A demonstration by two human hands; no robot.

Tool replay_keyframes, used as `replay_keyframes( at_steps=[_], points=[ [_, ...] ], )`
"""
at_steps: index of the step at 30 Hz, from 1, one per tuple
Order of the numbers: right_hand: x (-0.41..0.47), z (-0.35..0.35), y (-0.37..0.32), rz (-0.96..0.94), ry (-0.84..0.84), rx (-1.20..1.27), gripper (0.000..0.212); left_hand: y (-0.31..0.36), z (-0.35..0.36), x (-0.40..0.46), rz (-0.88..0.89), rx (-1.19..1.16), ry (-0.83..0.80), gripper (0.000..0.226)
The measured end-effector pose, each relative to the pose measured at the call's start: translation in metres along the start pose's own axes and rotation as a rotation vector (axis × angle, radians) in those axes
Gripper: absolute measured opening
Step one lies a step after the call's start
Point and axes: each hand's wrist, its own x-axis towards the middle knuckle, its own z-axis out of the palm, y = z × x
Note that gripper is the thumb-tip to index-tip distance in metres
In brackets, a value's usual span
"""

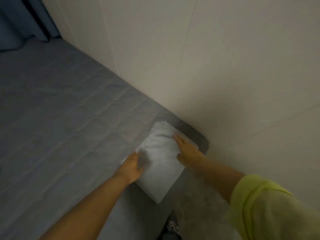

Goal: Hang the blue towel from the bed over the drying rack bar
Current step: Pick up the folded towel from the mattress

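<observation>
Lying folded at bed (60,104) corner by wall (207,58): pale towel (161,161). Left hand (133,168) gripping its left edge, right hand (187,153) pressing flat, fingers spread. No readable labels.

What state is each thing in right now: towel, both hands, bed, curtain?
towel: folded, lying at the bed corner by the wall, looks pale grey-blue here.
left hand: on the towel's left edge, fingers curled at it.
right hand: flat on the towel's right side.
bed: covered by a grey quilted sheet.
curtain: hanging, dark blue.
</observation>
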Motion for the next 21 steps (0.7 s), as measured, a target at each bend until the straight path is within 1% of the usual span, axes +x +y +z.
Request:
replay_keyframes(
  at_steps=[2,4,7,9,11,13,16,18,19,21],
  points=[
    [0.037,0.012,0.009,0.006,0.017,0.082,0.082,-0.020,0.013,0.025,-0.026,-0.028,0.007,0.072],
    [0.073,0.021,0.016,0.028,0.056,0.151,0.084,-0.037,0.021,0.043,-0.089,0.023,0.024,0.078],
    [0.123,0.036,0.031,0.070,0.143,0.265,0.087,-0.055,0.039,0.072,-0.103,0.083,0.116,0.083],
    [0.149,0.041,0.039,0.131,0.165,0.347,0.091,-0.058,0.047,0.085,-0.119,0.096,0.139,0.082],
    [0.167,0.046,0.045,0.213,0.166,0.421,0.091,-0.059,0.056,0.092,-0.143,0.104,0.167,0.077],
    [0.170,0.051,0.048,0.254,0.236,0.371,0.081,-0.056,0.060,0.091,-0.142,0.149,0.244,0.070],
    [0.163,0.056,0.049,0.186,0.468,0.322,0.048,-0.049,0.062,0.089,-0.107,0.238,0.397,0.057],
    [0.158,0.056,0.046,0.161,0.564,0.338,0.025,-0.044,0.061,0.087,-0.077,0.259,0.392,0.047],
    [0.156,0.054,0.044,0.159,0.593,0.345,0.017,-0.041,0.059,0.086,-0.071,0.242,0.382,0.041],
    [0.150,0.050,0.038,0.150,0.647,0.396,0.010,-0.035,0.056,0.084,-0.068,0.198,0.366,0.034]
  ],
)
